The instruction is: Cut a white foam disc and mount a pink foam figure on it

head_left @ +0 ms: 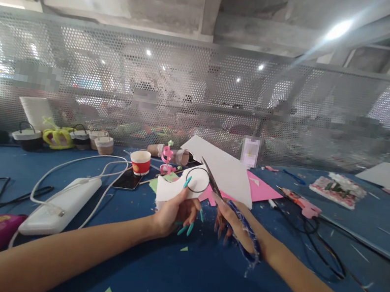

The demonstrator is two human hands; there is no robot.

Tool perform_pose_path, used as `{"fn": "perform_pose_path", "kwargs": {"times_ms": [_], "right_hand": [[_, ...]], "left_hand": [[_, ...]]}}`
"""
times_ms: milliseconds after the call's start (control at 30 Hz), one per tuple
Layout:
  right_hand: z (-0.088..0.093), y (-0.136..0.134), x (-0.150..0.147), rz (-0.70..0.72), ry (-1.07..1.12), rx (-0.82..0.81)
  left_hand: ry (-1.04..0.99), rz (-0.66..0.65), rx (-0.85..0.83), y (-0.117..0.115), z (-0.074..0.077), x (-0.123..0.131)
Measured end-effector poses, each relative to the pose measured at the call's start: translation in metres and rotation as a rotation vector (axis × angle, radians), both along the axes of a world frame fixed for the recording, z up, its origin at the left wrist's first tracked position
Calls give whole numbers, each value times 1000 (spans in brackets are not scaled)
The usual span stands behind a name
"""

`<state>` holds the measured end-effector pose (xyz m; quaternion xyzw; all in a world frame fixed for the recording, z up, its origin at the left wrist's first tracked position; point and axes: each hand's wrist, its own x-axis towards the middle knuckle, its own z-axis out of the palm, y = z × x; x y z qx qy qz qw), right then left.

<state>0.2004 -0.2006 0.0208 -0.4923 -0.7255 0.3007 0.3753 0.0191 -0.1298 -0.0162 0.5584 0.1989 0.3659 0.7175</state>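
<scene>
1 paper [172,189]: our left hand [172,214] pinches it upright, likely so circle shows. 1 scissors [213,181], just right of it: our right hand [230,222] grips handles, blades apart.

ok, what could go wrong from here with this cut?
1. The scissors in the right hand point at the drawn circle, close to the thumb of the left hand: a nick is possible.
2. The white paper is pinched at one side, off the table, so it may flex and the cut could stray.
3. The left forearm lies near the white cable; a snag might drag the power bank.
</scene>
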Motion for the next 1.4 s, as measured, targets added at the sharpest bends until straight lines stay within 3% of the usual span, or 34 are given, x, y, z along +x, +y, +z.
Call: {"fn": "perform_pose_path", "kwargs": {"times_ms": [267, 533, 733, 933, 1400], "right_hand": [[7, -13, -4, -61, -56, 71], [-5, -1, 3, -166, -326, 225], [-5, 2, 5, -170, -428, 281], [-10, 4, 8, -134, -403, 329], [-13, 4, 3, -111, -246, 267]], "left_hand": [[-20, -37, 34, 0, -3, 2], [13, -28, 119, -12, -5, 2], [89, -5, 173, -15, -2, 0], [58, -14, 237, -10, -4, -1], [60, -137, 282, -4, -14, -2]]}}
